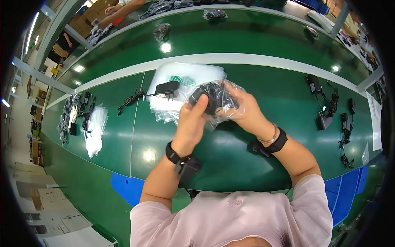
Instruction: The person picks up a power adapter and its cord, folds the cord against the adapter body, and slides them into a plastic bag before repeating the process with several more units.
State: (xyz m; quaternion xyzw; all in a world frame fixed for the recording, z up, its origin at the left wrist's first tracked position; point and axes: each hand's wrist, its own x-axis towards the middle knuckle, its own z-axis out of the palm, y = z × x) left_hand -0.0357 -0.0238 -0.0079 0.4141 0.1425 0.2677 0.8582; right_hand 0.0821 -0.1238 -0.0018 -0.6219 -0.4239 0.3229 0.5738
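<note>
Between my two hands, over the green table, is a clear plastic bag with a black power adapter and its coiled cable inside. My left hand grips the bag's near left side, its thumb pressed against the black bundle. The fingers of my right hand are closed round the bag's right side. Beneath and beyond my hands lies a stack of clear plastic bags. Another black power adapter rests on that stack, its cable trailing left onto the table.
At the left lie more clear bags beside several bagged adapters. Loose black adapters with cables are spread at the right. Past a white ledge runs a green surface carrying a bagged item. Another person's arm reaches in at the far left.
</note>
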